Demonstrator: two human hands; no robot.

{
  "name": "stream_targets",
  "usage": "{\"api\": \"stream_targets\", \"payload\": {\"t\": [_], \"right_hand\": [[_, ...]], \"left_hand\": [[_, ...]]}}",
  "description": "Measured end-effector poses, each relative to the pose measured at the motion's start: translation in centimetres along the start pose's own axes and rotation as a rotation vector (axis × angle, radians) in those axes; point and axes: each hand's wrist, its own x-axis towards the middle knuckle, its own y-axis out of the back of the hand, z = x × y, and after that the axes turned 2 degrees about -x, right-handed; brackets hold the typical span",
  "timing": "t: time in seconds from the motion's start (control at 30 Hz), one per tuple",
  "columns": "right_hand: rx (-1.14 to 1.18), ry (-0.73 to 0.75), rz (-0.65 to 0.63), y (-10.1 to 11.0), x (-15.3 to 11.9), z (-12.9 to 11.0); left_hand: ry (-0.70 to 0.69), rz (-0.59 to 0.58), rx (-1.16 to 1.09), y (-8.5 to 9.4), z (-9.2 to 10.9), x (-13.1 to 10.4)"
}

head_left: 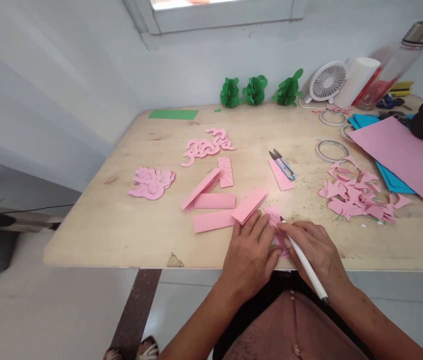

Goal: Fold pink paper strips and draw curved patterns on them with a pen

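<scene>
My right hand [314, 250] is closed on a white pen [307, 267], its tip at a pink paper piece [272, 215] near the table's front edge. Flat on the table, my left hand [251, 247] has its fingers spread, with fingertips at that piece and at a folded pink strip [249, 204]. Further pink strips [215, 201] lie to the left. Beyond them sit a pink strip with drawn curves [226, 172] and a heap of curved pink cutouts [206, 146]. Blue-handled snips [284, 166] rest on another marked pink strip [281, 177].
Pink scraps [354, 195], tape rolls [331, 150] and large pink [406, 160] and blue sheets are at the right. Green paper figures [255, 91], a small fan [327, 82] and a bottle [391, 67] stand along the back. More pink cutouts [151, 182] lie left.
</scene>
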Motion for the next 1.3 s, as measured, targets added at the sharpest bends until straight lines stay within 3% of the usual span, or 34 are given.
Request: {"api": "stream_targets", "payload": {"t": [0.33,0.9,1.3], "right_hand": [[0.009,0.043,0.007,0.6,1.2,0.2],[-0.031,0.075,-0.032,0.0,1.3,0.5],[-0.018,0.069,-0.008,0.0,1.3,0.5]], "left_hand": [[0.002,-0.018,0.006,0.0,0.0,0.0],[0.001,-0.032,0.019,0.1,0.0,0.0],[-0.036,-0.098,0.037,1.6,-1.2,0.4]]}}
